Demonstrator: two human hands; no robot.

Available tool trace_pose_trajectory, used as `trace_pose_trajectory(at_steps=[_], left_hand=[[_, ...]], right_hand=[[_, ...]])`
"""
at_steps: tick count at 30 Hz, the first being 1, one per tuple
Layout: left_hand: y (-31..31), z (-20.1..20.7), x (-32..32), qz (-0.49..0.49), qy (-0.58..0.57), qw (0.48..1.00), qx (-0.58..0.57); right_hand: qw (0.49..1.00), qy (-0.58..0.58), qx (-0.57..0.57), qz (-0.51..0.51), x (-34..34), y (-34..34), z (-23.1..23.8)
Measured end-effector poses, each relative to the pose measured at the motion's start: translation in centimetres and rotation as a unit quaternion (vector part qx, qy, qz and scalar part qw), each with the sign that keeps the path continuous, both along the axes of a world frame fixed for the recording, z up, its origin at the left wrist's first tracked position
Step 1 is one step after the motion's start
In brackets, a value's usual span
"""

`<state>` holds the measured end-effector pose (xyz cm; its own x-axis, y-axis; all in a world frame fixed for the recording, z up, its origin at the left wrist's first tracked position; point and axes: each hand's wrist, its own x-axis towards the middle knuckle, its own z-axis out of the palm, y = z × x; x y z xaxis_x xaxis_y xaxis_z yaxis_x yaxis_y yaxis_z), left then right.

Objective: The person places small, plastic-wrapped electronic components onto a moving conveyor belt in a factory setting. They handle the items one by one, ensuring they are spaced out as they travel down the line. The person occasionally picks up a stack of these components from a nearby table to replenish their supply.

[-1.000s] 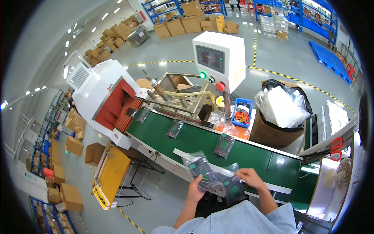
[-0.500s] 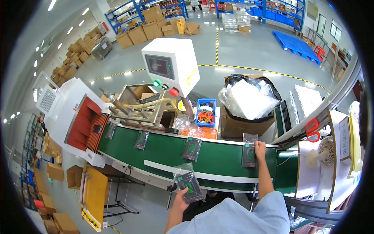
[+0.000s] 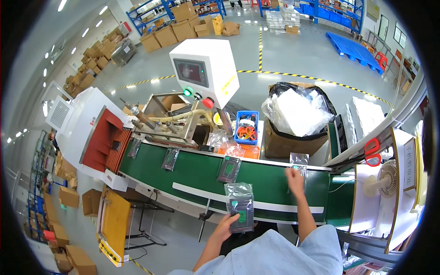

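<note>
My left hand (image 3: 225, 228) is closed on the lower left of a black flat box in a clear plastic bag (image 3: 241, 214). It holds this bagged box up in front of the green conveyor belt (image 3: 201, 178). My right hand (image 3: 295, 181) is over another bagged black box (image 3: 300, 170) at the belt's right part and covers most of it. Its fingers are blurred and partly hidden, so their grip does not show. Farther left on the belt lie a bagged box (image 3: 229, 169), a second bagged box (image 3: 170, 159) and a third bagged box (image 3: 134, 148).
At the belt's left end stands a white machine with a red curtain (image 3: 103, 137). Behind the belt are a white control box (image 3: 206, 68), a blue bin of tools (image 3: 246, 127) and a bag-lined carton (image 3: 293, 145). Red scissors (image 3: 372, 152) and a small fan (image 3: 387, 178) are at right.
My left hand has moved right with its bagged box, which now stands more upright. My right hand has shifted left across the box on the belt. The whole view has shifted slightly.
</note>
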<state>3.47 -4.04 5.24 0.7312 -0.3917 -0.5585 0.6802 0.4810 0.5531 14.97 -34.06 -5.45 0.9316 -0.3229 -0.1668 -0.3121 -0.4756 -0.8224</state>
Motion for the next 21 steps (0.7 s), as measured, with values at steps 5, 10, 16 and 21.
trace_pose_trajectory(at_steps=[5,10,16,21], left_hand=[[-0.3,1.6,0.2,-0.042,-0.007,0.999,0.012],[0.0,1.2,-0.2,-0.06,-0.019,0.998,0.027],[1.1,-1.2,-0.6,-0.098,-0.02,0.995,-0.016],[0.7,-4.2,-1.6,-0.1,0.001,0.995,-0.018]], right_hand=[[0.87,0.123,0.366,0.306,-5.5,7.9,5.5],[0.86,0.101,0.41,0.287,-6.5,9.6,7.9],[0.863,0.085,0.444,0.225,-7.4,10.1,9.1],[0.898,-0.018,0.395,0.193,-7.9,10.1,9.3]])
